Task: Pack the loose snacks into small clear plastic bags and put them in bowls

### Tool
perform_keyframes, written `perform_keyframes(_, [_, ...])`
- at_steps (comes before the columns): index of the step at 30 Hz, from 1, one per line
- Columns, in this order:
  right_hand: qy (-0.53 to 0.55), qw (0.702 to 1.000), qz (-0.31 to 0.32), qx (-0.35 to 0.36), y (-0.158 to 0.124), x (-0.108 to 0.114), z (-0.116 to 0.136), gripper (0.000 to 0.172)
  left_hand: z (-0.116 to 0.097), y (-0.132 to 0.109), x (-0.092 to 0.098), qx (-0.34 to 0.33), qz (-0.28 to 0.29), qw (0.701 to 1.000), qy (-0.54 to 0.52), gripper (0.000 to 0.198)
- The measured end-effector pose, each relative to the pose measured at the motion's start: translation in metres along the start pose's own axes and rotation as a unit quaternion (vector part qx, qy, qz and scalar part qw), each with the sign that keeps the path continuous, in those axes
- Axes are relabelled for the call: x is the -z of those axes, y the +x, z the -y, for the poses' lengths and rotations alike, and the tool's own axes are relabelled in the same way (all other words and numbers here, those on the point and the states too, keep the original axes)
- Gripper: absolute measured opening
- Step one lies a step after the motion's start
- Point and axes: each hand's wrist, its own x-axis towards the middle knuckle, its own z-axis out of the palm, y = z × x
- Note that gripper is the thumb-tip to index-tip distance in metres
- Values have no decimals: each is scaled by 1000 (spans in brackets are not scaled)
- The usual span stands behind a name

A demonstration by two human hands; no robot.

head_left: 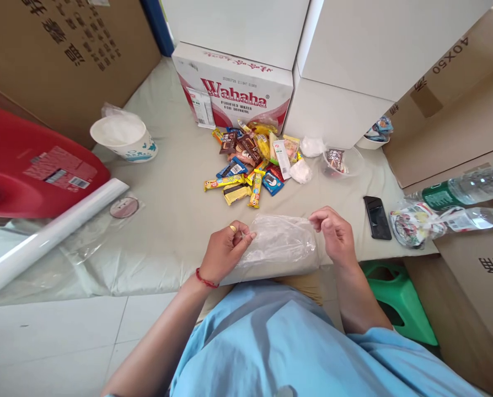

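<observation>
A clear plastic bag [283, 242] lies flat at the table's front edge, between my two hands. My left hand [232, 245], with a ring and a red bracelet, is closed and pinches the bag's left edge. At the bag's upper right corner, my right hand [333, 231] has its fingers curled in, the fingertips at the plastic. Just beyond the bag is a loose pile of wrapped snacks [250, 154] in brown, yellow, blue and red wrappers. Beside the pile sit two small white bundles, one of them a crumpled white bundle [301, 171].
Behind the snacks stands a Wahaha water carton [238, 94]. A clear bowl [352, 162], a phone [378, 218] and bottles [470, 187] lie to the right. On the left are a paper tub [141, 146], a red jug [43, 160] and a white roll [64, 234].
</observation>
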Motion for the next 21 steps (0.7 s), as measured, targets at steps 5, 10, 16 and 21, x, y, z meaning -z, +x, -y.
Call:
perform_keyframes(5, [-79,992,97,24,7,-25,11,37,-8,-5,-4,-30,-66,997,24,24])
perform_keyframes(10, [-72,997,26,-23,7,-35,1,21,2,-5,0,74,-207,973,-73,24])
perform_keyframes(16, [-60,995,12,-75,-3,-28,-25,21,18,-16,-5,105,-256,949,-153,30])
perform_keyframes(21, [-60,993,35,-99,25,-46,-45,46,14,-23,-16,91,-192,967,-140,32])
